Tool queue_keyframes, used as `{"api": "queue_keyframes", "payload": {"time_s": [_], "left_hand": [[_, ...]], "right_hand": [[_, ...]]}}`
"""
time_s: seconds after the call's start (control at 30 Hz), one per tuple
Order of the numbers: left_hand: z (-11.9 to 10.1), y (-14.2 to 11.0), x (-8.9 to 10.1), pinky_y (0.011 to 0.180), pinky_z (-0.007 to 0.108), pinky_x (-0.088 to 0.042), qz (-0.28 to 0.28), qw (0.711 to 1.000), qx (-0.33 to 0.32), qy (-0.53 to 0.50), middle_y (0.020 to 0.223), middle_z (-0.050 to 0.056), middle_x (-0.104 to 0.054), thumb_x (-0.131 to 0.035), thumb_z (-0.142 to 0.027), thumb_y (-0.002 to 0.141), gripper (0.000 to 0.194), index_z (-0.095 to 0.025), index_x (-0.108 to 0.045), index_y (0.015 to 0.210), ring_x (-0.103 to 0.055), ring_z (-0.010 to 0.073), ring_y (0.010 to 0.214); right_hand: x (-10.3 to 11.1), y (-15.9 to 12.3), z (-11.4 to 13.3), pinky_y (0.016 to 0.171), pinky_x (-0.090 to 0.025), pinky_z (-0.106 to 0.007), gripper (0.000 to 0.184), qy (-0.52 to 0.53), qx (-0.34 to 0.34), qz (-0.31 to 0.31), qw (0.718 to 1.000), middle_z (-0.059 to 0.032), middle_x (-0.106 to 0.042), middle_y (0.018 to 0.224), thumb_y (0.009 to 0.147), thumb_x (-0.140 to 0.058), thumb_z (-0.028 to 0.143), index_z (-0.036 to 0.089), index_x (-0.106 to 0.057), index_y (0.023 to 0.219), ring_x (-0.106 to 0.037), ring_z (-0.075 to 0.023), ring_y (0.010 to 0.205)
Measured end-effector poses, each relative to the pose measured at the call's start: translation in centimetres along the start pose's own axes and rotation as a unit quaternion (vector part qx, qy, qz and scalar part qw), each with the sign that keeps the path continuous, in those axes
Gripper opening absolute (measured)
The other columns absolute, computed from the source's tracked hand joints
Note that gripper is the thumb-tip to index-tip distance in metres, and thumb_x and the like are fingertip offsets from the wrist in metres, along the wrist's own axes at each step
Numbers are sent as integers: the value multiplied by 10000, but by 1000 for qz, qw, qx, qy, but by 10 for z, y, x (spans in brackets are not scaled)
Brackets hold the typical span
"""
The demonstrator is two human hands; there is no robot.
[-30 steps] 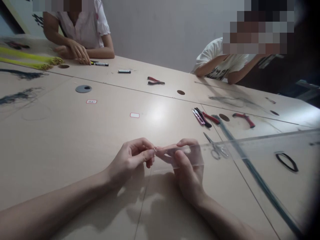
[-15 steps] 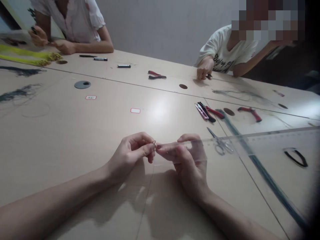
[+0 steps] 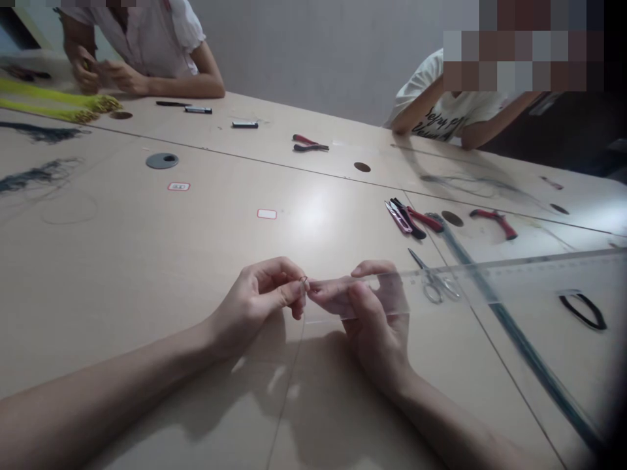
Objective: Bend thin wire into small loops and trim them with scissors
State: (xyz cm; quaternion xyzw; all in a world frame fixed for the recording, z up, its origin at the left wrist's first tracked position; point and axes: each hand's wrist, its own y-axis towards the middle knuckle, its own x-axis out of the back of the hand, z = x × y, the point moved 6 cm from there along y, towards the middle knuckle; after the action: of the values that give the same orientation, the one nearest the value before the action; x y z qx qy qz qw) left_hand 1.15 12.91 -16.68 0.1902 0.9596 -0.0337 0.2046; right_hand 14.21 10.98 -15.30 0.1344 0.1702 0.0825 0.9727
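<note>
Open counter (image 3: 147, 261) left of your hands; clear plastic sheet (image 3: 519, 294) overlaps your right hand (image 3: 375, 320). Left hand (image 3: 255, 294) pinches a tiny wire ring (image 3: 304, 281). Right fingertips (image 3: 323, 290) touch it; can't tell if they pinch.
</note>
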Motion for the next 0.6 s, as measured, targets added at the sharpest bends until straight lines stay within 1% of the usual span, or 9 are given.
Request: {"api": "queue_keyframes", "payload": {"time_s": [0.17, 0.43, 0.6], "left_hand": [[0, -1, 1, 628, 251, -424, 1, 1000, 3, 4, 565, -33, -615, -682, -261, 792, 124, -170, -633, 724, -545, 106, 578], [-2, -1, -1, 655, 263, -411, -2, 1000, 6, 14, 572, -27, -610, -666, -259, 800, 148, -169, -619, 693, -540, 114, 596], [-2, -2, -2, 669, 265, -402, -1, 1000, 16, 8, 572, -25, -611, -660, -267, 801, 152, -170, -619, 691, -541, 118, 611]], "right_hand": [[0, -1, 1, 797, -587, -322, 61, 3, 5, 3, 1000, 51, -753, 814, 963, -519, 266, 263, -460, 980, -711, -130, 876], [0, 1, -1, 806, -581, -334, 47, 4, 9, 12, 1000, 38, -757, 833, 973, -499, 268, 263, -456, 990, -708, -138, 895], [1, 0, 1, 792, -581, -321, 61, -5, 4, 8, 1000, 44, -751, 813, 966, -517, 277, 262, -461, 986, -710, -138, 886]]}}
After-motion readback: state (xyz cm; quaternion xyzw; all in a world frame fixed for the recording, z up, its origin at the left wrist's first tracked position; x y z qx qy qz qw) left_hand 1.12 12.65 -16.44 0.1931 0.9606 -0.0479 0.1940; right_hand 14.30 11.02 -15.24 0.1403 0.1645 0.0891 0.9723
